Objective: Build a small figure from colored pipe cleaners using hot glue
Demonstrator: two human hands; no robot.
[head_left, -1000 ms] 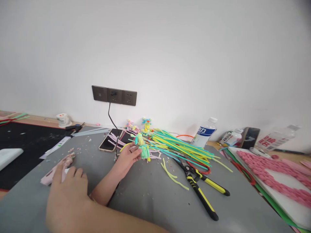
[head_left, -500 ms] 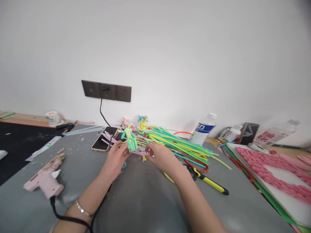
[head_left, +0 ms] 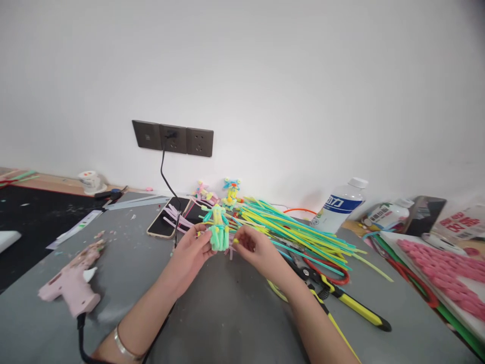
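Observation:
My left hand (head_left: 194, 248) is closed on a small figure (head_left: 219, 233) of mint-green and yellow pipe cleaners, held upright above the grey table. Close by on its right, my right hand (head_left: 257, 248) pinches a tiny yellow piece (head_left: 235, 241) between thumb and finger, apart from the figure. Behind the hands lies a spread of yellow and teal pipe cleaners (head_left: 303, 227), with lilac pipe cleaners (head_left: 178, 218) to the left. Two finished-looking figures, a pink figure (head_left: 204, 192) and a blue-and-yellow figure (head_left: 231, 193), stand near the wall.
A pink glue gun (head_left: 74, 283) lies at left, its cord running to the front. Yellow-and-black pliers (head_left: 352, 306) rest beside my right forearm. A phone (head_left: 161, 225) lies behind my left hand; a bottle (head_left: 339, 207) stands at the right back. A wall socket (head_left: 172, 138) holds a plug.
My right hand has lifted from the table among the pipe cleaners and now shows a small yellow piece in its fingertips. My left hand has turned the figure more upright. The view has shifted slightly.

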